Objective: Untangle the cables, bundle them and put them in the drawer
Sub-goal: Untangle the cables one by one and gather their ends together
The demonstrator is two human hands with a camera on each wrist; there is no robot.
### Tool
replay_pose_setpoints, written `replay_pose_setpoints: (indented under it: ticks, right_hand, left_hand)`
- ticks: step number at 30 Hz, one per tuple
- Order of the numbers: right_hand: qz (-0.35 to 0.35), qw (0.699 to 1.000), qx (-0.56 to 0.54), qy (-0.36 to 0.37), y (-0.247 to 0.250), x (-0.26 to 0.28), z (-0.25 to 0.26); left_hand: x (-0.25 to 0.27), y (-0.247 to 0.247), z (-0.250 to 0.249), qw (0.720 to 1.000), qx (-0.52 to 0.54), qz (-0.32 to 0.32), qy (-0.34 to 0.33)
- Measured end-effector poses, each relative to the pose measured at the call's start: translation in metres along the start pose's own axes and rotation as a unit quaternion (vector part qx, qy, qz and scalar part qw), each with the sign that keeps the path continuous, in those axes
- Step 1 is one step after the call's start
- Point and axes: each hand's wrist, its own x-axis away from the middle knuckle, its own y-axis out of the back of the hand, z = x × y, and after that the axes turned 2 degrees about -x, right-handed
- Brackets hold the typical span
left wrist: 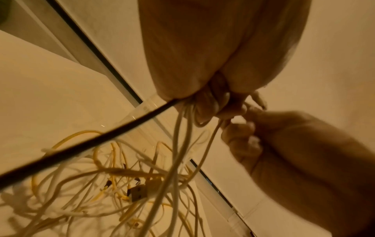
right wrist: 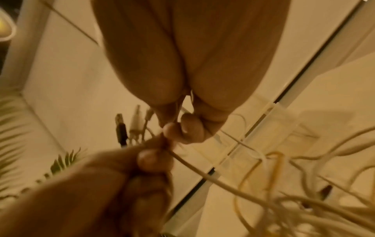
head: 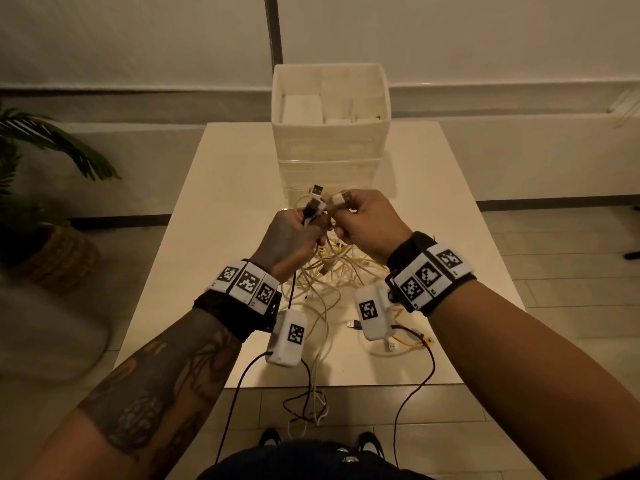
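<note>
A tangle of white and yellow cables (head: 332, 271) lies on the white table (head: 214, 188) below both raised hands. My left hand (head: 294, 233) grips a bunch of cable ends, one black (head: 311, 209) and the others white, with USB plugs (head: 317, 192) sticking up above the fist. From that fist the black cable (left wrist: 81, 146) and white strands (left wrist: 180, 128) hang down. Close beside it, my right hand (head: 363, 223) pinches a white plug end (head: 343, 197), its fingers curled round a white cable (right wrist: 194, 168). The white drawer unit (head: 329, 109) stands behind the hands.
A loose black USB plug (head: 354, 324) and a yellow cable end (head: 415, 341) lie near the table's front right. Some cables hang over the front edge (head: 311, 400). A potted plant (head: 38, 209) stands on the floor at the left. Wrist-camera leads dangle under both arms.
</note>
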Motion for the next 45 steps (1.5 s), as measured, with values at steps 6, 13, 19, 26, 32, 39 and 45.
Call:
replay_pose_setpoints:
  ticks: [6,13,19,26,32,39,45]
  right_hand:
    - [0.069,0.955,0.287,0.018,-0.003,0.018,-0.044]
    - [-0.07,0.98,0.187,-0.017,0.009,0.01,-0.039]
    - [-0.084,0.989,0.12,0.022,0.009,-0.001,-0.011]
    - [-0.012,1.0,0.025,-0.006,0.008,-0.005,0.001]
    - [0.053,0.997,-0.013,-0.056,0.006,0.009,-0.018]
    - [-0.001,0.989,0.15,-0.007,-0.001,0.018,-0.039]
    - [-0.075,0.996,0.056,-0.011,0.005,0.009,-0.022]
  left_hand:
    - [0.003,0.011,-0.016,0.992,0.125,-0.011,0.002]
    - [0.008,0.017,-0.001,0.988,-0.115,-0.037,-0.094]
    - [0.011,0.002,0.015,0.977,-0.2,0.011,-0.071]
    - [0.016,-0.007,0.003,0.996,-0.067,0.018,-0.049]
    - [0.011,0.002,-0.006,0.997,0.08,-0.016,-0.001]
    - [0.006,0.026,-0.022,0.984,0.169,-0.062,-0.013]
    - [0.009,0.033,-0.013,0.996,0.033,-0.078,-0.023]
